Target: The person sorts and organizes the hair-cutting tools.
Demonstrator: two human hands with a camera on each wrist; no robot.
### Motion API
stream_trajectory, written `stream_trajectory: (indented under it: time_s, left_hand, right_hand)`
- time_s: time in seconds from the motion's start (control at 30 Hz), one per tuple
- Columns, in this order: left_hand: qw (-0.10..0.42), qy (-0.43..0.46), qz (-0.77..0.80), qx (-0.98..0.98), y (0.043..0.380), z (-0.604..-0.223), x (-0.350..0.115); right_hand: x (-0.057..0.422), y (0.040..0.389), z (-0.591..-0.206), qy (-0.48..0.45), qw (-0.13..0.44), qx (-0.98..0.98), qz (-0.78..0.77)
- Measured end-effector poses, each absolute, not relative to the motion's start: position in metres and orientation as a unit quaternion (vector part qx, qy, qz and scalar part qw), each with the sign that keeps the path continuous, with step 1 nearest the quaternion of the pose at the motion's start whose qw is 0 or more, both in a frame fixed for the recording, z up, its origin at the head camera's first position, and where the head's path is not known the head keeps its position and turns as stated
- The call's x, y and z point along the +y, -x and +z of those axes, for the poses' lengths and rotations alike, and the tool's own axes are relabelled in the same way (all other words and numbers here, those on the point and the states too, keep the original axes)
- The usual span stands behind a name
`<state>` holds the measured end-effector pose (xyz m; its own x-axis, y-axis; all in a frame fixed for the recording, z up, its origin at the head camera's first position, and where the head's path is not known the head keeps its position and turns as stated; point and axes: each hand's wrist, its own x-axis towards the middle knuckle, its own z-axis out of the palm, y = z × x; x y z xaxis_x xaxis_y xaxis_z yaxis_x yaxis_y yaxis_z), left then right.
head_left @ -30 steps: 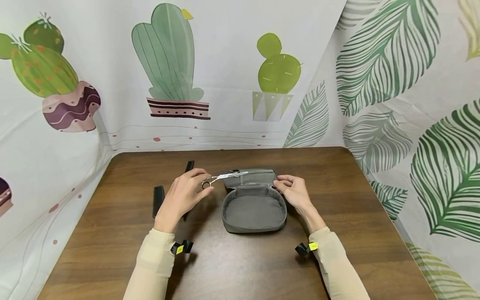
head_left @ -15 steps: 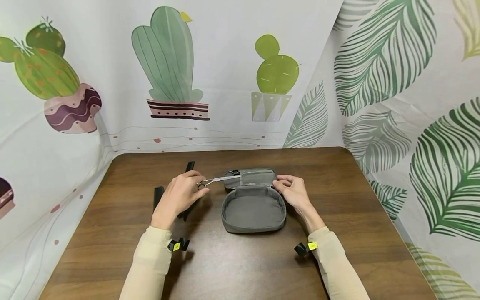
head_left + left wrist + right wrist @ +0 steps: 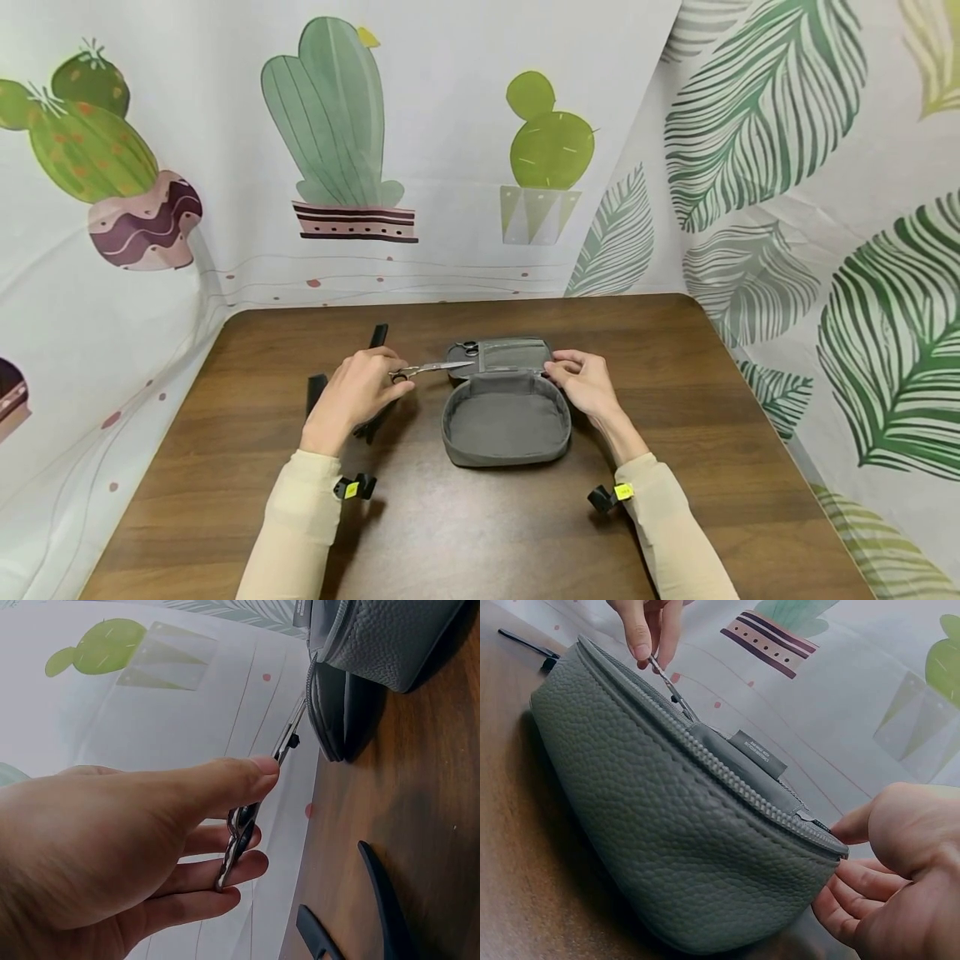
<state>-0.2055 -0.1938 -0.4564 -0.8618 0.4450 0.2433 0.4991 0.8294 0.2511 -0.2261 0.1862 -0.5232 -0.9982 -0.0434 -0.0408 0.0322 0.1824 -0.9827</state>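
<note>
A grey zip pouch (image 3: 506, 458) lies unzipped on the table, its lid (image 3: 517, 353) folded back. In the head view my left hand (image 3: 351, 393) pinches silver scissors (image 3: 435, 367) near their finger rings, thumb on top. Their blades point right, the tips overlapping the left part of the lid. A dark finger ring (image 3: 470, 347) of another pair shows at the lid's pocket. My right hand (image 3: 590, 385) holds the lid's right edge between thumb and fingers. In the right wrist view the pouch's pebbled side (image 3: 675, 825) hides its inside.
Left of the pouch, a black comb (image 3: 316, 388) lies partly hidden by my left hand. A long black tool (image 3: 378, 335) lies beside it, its middle covered by that hand. A printed cloth (image 3: 450, 125) hangs behind the table's far edge.
My left hand has drawn the scissors left and slightly down, so less of their blades overlaps the lid. My right hand keeps its hold on the lid's edge.
</note>
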Motion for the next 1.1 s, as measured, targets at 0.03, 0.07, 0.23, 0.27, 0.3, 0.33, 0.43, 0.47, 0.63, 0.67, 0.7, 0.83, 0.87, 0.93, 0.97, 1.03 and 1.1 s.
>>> stream_trajectory:
  time_s: [0.03,0.07,0.23,0.27,0.3,0.33,0.43,0.47,0.63,0.67,0.7,0.83,0.87,0.93,0.97,1.03,1.1]
  left_hand:
    - [0.084,0.248,-0.154,-0.953,0.206,-0.456,-0.194]
    - [0.081,0.248,-0.155,-0.953,0.206,-0.456,-0.194]
    - [0.069,0.262,-0.166,-0.948,0.209,-0.456,-0.195]
    - [0.068,0.266,-0.17,-0.946,0.21,-0.457,-0.196]
    - [0.068,0.271,-0.172,-0.945,0.211,-0.457,-0.196]
    - [0.066,0.275,-0.175,-0.943,0.212,-0.458,-0.197]
    - [0.062,0.286,-0.183,-0.939,0.216,-0.459,-0.199]
    - [0.06,0.288,-0.186,-0.938,0.218,-0.459,-0.199]
    - [0.047,0.299,-0.191,-0.934,0.222,-0.461,-0.199]
    - [0.043,0.3,-0.192,-0.933,0.223,-0.461,-0.199]
    - [0.038,0.3,-0.193,-0.933,0.223,-0.461,-0.198]
    - [0.022,0.305,-0.197,-0.932,0.225,-0.462,-0.195]
    - [0.019,0.305,-0.199,-0.931,0.226,-0.462,-0.194]
    - [0.014,0.309,-0.201,-0.93,0.229,-0.462,-0.191]
    - [0.01,0.309,-0.203,-0.929,0.23,-0.462,-0.19]
    - [0.003,0.31,-0.21,-0.927,0.231,-0.462,-0.187]
    - [-0.005,0.31,-0.217,-0.926,0.233,-0.463,-0.184]
  right_hand:
    - [0.186,0.226,-0.523,0.002,0.03,0.767,-0.641]
    - [0.186,0.226,-0.523,0.001,0.03,0.766,-0.642]
    - [0.185,0.226,-0.522,0.003,0.027,0.763,-0.646]
    - [0.185,0.226,-0.523,0.003,0.026,0.763,-0.646]
    - [0.185,0.226,-0.523,0.003,0.025,0.764,-0.645]
    - [0.185,0.227,-0.523,0.003,0.024,0.763,-0.646]
    - [0.185,0.228,-0.525,0.003,0.024,0.761,-0.648]
    - [0.185,0.228,-0.525,0.004,0.024,0.762,-0.648]
    - [0.186,0.228,-0.525,0.006,0.022,0.764,-0.644]
    - [0.186,0.228,-0.525,0.007,0.021,0.764,-0.645]
    - [0.186,0.227,-0.525,0.007,0.021,0.764,-0.645]
    - [0.185,0.225,-0.519,0.01,0.024,0.766,-0.642]
    - [0.186,0.224,-0.519,0.011,0.023,0.767,-0.642]
    - [0.186,0.224,-0.519,0.011,0.024,0.768,-0.64]
    - [0.186,0.225,-0.52,0.011,0.024,0.768,-0.64]
    - [0.186,0.227,-0.524,0.012,0.021,0.766,-0.642]
    - [0.186,0.227,-0.524,0.013,0.022,0.765,-0.644]
